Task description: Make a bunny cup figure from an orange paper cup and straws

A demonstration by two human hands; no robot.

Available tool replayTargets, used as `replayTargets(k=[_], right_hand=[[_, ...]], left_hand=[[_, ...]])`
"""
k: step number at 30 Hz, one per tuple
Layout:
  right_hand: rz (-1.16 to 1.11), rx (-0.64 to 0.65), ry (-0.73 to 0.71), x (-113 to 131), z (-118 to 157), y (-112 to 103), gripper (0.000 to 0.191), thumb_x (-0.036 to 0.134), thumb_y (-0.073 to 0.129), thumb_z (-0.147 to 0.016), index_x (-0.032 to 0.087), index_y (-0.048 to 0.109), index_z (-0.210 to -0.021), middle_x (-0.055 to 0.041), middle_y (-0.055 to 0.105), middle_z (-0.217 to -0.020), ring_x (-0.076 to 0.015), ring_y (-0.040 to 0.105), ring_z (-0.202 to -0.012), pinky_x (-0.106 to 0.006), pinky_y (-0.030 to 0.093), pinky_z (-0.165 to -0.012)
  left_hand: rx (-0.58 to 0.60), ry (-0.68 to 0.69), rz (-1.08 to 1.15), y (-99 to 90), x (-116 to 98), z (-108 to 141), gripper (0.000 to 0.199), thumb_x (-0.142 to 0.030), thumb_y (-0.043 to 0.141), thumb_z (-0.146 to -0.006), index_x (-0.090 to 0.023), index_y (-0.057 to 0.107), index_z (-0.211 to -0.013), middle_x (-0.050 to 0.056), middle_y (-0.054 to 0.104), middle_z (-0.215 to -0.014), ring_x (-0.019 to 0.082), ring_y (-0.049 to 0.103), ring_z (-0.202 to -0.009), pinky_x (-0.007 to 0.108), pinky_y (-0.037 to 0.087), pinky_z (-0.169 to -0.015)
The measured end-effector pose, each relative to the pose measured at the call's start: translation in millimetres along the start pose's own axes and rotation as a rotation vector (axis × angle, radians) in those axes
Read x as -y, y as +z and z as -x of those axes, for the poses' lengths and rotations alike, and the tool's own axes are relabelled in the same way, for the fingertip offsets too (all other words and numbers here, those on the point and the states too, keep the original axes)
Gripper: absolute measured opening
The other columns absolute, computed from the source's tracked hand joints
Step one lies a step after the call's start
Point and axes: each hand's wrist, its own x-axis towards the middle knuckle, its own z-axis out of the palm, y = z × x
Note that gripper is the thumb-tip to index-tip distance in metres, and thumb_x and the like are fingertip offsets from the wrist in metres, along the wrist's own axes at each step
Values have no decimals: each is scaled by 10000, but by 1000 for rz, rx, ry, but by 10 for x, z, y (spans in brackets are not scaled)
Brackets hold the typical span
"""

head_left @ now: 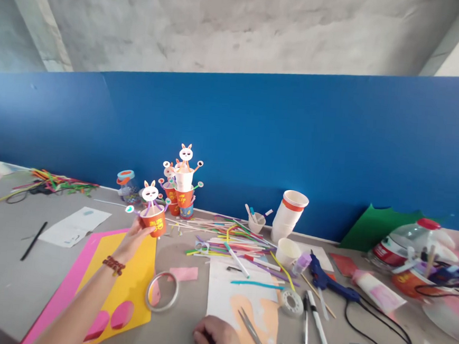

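My left hand (pixel 131 240) is wrapped round a red paper cup (pixel 154 222) with yellow lettering, held up over the yellow sheet (pixel 136 276). A rabbit face (pixel 150 192) on purple pipe cleaners rises from this cup, with small discs on side stems. Behind it stands a stack of similar decorated cups (pixel 183 195), topped by another rabbit face (pixel 186 152). My right hand (pixel 220 341) rests curled into a loose fist at the bottom edge, with nothing visible in it. Beside it lie scissors (pixel 254 330) on cut orange paper (pixel 269 321).
Many coloured pipe cleaners (pixel 224 232) lie behind a tape roll (pixel 162 292). Stacked white cups (pixel 288 216) lean near the blue partition (pixel 256 132). At right are a blue glue gun (pixel 328 280) with its black cable, pens (pixel 318 327) and a large plastic bottle (pixel 402 241).
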Motion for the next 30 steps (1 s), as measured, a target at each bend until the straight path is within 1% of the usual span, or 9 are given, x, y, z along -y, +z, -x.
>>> replayTargets(k=[3,6,10,14,17,20,24,26,30], right_hand=[[-3,16,4,2,-7,-20,184,76,569,-793,198,706,-804,0,720,-787,-127,630,-715,-155,394,-642],[0,25,5,-2,-19,-31,178,75,571,-793,196,702,-796,0,721,-795,-125,631,-725,-151,395,-648],[14,30,20,8,-20,-33,174,92,571,-796,202,704,-802,5,719,-794,-129,636,-736,-154,397,-654],[7,23,38,24,-16,-33,182,100,568,-800,206,714,-811,0,726,-805,-135,652,-755,-154,406,-665],[13,20,46,28,-20,-32,175,100,573,-794,207,712,-804,1,726,-799,-136,650,-747,-157,404,-655],[12,22,42,34,-27,-30,172,96,571,-794,203,707,-797,0,721,-792,-138,645,-746,-160,403,-661],[-4,8,63,49,-21,-36,161,110,579,-802,202,710,-801,-2,710,-770,-137,623,-719,-166,394,-649],[-16,-6,70,60,-11,-43,157,118,581,-804,207,711,-804,0,705,-763,-135,608,-704,-167,391,-648],[-41,-9,64,77,4,-65,147,150,583,-803,216,713,-803,0,702,-777,-138,598,-724,-168,393,-661]], left_hand=[[6,-68,7,-67,154,-4,623,-355,800,-699,-215,564,-1258,111,675,-1212,322,630,-1126,461,529,-934],[2,-74,5,-87,253,8,605,-347,800,-697,-205,573,-1239,107,698,-1152,312,649,-1088,455,519,-945],[10,-56,4,-70,256,1,615,-338,784,-721,-208,550,-1274,106,699,-1154,297,629,-1139,445,482,-1004],[46,-21,-18,43,224,35,673,-312,815,-697,-207,535,-1300,119,677,-1212,312,570,-1231,455,425,-1071],[178,3,-70,230,273,76,681,-304,812,-702,-201,526,-1312,151,638,-1276,352,561,-1236,504,431,-1064],[278,26,-107,508,369,63,636,-298,800,-711,-189,537,-1279,166,631,-1274,369,602,-1176,552,451,-1029],[336,103,-146,942,460,-98,632,-303,767,-745,-236,501,-1314,128,614,-1294,347,582,-1202,555,419,-1062],[347,151,-166,1147,495,-227,630,-320,759,-754,-232,491,-1318,129,594,-1313,343,551,-1237,542,387,-1093],[337,213,-195,1466,609,-517,617,-365,756,-758,-215,492,-1295,137,574,-1332,355,491,-1293,560,310,-1136]])
